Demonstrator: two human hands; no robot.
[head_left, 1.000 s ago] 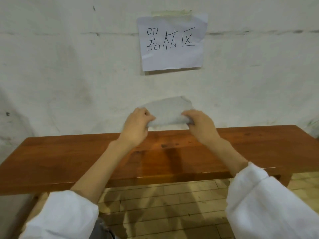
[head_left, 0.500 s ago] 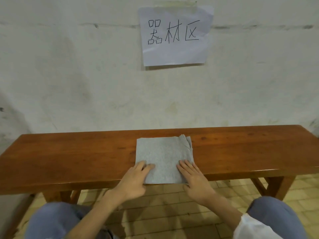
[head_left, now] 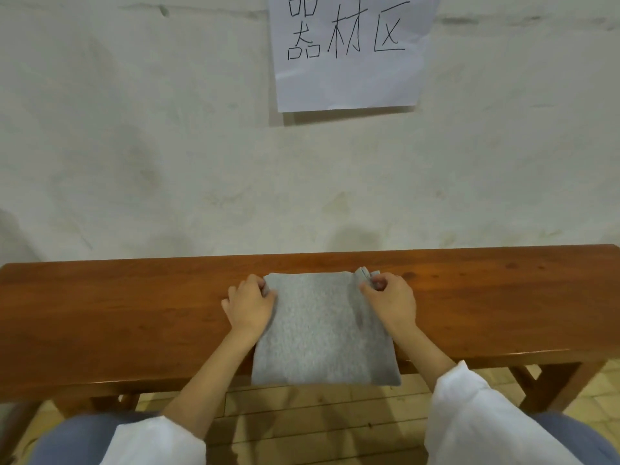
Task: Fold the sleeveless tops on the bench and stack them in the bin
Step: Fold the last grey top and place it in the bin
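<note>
One folded grey top (head_left: 322, 330) on the bench (head_left: 134, 313).
The left hand (head_left: 250, 305) pinches one far corner, the right hand (head_left: 391, 302) the other; near edge overhangs.

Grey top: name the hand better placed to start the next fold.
Right, probably. The right hand pinches the grey top at its far corner, beside the loose strap ends that need tucking; the left hand only holds the plain far-left corner.
</note>
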